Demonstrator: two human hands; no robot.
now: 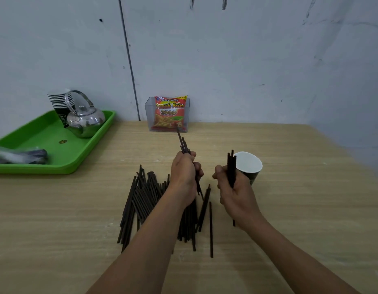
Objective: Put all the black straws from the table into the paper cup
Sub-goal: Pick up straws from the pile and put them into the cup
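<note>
A heap of several black straws (141, 200) lies on the wooden table (289, 209) at the centre, partly under my forearms. My left hand (183, 172) grips a small bunch of straws (182, 143) that points up and away from me. My right hand (234, 187) grips another bunch (231, 166), held nearly upright just left of the paper cup (248, 166). The cup has a white inside and a dark outside, stands upright and looks empty. One straw (211, 230) lies apart at the heap's right edge.
A green tray (46, 145) at the left holds a steel kettle (85, 120), a stack of paper cups (60, 102) and a plastic bag (18, 157). A clear box with a red snack packet (170, 114) stands against the wall (226, 60).
</note>
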